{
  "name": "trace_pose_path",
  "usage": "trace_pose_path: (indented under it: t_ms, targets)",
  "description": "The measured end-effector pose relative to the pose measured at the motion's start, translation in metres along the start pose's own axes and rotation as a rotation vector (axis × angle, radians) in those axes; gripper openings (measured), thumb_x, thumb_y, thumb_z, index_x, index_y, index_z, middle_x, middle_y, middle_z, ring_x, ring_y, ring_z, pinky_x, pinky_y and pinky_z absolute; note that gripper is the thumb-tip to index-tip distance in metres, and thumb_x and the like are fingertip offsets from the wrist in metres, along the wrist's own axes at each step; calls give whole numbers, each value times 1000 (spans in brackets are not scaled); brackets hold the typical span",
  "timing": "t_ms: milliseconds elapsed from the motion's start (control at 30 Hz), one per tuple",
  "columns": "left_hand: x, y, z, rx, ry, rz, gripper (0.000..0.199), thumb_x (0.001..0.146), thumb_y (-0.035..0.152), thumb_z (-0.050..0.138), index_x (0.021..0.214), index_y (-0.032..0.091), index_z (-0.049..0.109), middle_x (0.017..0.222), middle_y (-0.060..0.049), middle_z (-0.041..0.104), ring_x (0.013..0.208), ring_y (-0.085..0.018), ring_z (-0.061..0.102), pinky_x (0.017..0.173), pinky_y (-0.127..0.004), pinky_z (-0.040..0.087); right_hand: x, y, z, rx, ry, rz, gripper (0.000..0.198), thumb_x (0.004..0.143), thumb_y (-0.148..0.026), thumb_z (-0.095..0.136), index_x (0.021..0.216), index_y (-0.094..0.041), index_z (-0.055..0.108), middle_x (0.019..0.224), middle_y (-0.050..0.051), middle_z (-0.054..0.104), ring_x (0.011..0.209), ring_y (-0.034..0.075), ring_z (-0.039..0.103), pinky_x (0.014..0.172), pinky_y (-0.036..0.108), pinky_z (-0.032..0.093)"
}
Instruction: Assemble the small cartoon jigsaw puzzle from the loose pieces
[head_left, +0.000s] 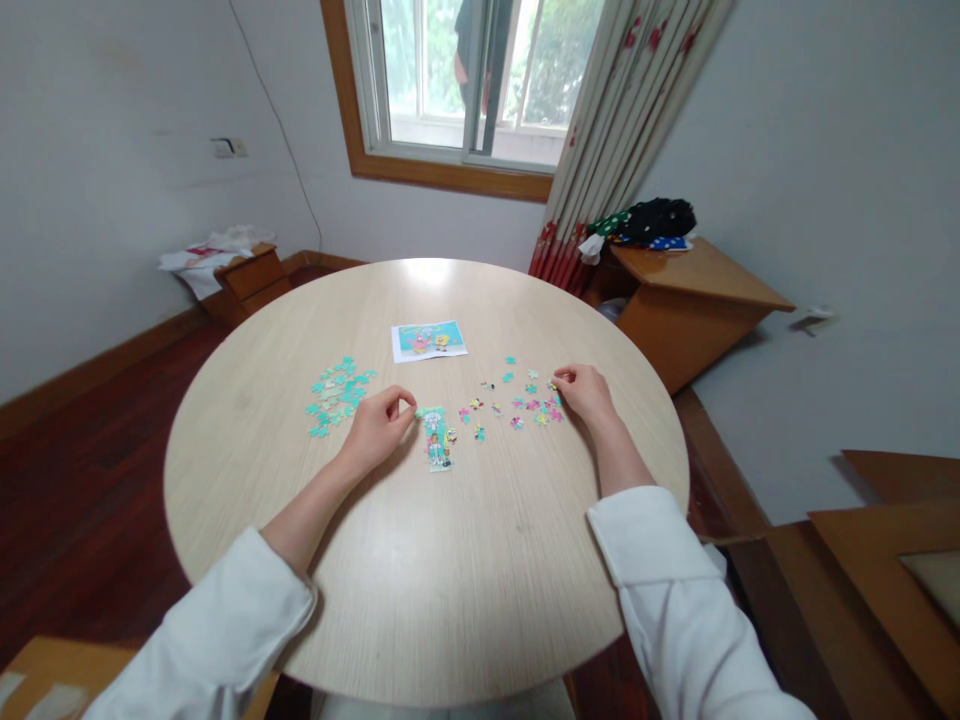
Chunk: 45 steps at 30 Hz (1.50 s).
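Observation:
A small joined block of jigsaw puzzle [436, 440], showing a pale cartoon figure on turquoise, lies mid-table. At its upper left corner, my left hand [381, 428] is closed in a pinch on a light green puzzle piece [421, 412], partly hidden by the fingertips. My right hand [586, 392] hovers low over the right-hand group of loose colourful pieces [533, 405], thumb and finger pinched on a small yellowish puzzle piece [552, 385]. Several patterned pieces [480, 433] lie between the block and that group. Mostly turquoise pieces [334, 395] are spread left of my left hand.
A printed reference picture [430, 341] lies flat beyond the block. The round wooden table [420, 580] reaches towards me. Behind it stand a window, a patterned curtain [600, 130] and a tilted brown cabinet [675, 300] with cloths on top. A small drawer unit [255, 280] is at left.

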<state>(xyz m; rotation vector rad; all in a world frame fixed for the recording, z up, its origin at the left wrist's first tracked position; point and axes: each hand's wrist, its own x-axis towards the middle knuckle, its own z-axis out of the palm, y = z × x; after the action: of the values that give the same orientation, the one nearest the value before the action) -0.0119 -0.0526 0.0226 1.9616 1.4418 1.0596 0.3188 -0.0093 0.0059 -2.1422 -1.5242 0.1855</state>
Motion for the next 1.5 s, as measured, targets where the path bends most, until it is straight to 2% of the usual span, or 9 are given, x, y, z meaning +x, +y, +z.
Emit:
trace_pose_path:
  t_ms: [233,667,1200,1400,1500]
  targets:
    - [0,-2,0,9,3,6,8,71,22,51,69,18,58,47,8,32,47,-10,33,50,-23,25,-6,-9,-8,-82,-5,33,26,74,-32,61,94,-18,71,91,8,70,84,22,61,73,31,42]
    - [0,-4,1,15,6,13,9,72,23,50,71,17,58,47,8,32,47,-10,34,50,-23,25,-7,-10,-9,-72,-22,33,21,73,-30,61,89,-19,70,85,6,68,78,18,60,68,28,40]
    - [2,-2,0,-62,53,-23,2,78,20,41,77,21,42,46,9,29,42,-11,31,47,-23,22,-6,-9,-6,-31,5,-3,15,71,-27,63,82,-18,69,76,4,66,69,17,57,62,27,36]
    - [2,-5,0,-80,58,-33,4,81,22,39,77,22,38,48,9,29,43,-11,30,48,-23,25,-5,-12,-2,46,131,-82,22,82,-28,49,89,-17,66,74,6,66,67,18,57,64,28,37]
    - [2,-6,0,-77,52,-28,4,81,23,39,78,22,40,48,9,29,43,-11,31,49,-23,26,-4,-13,0,62,157,-118,23,84,-27,47,88,-16,66,74,8,66,67,19,57,65,29,38]
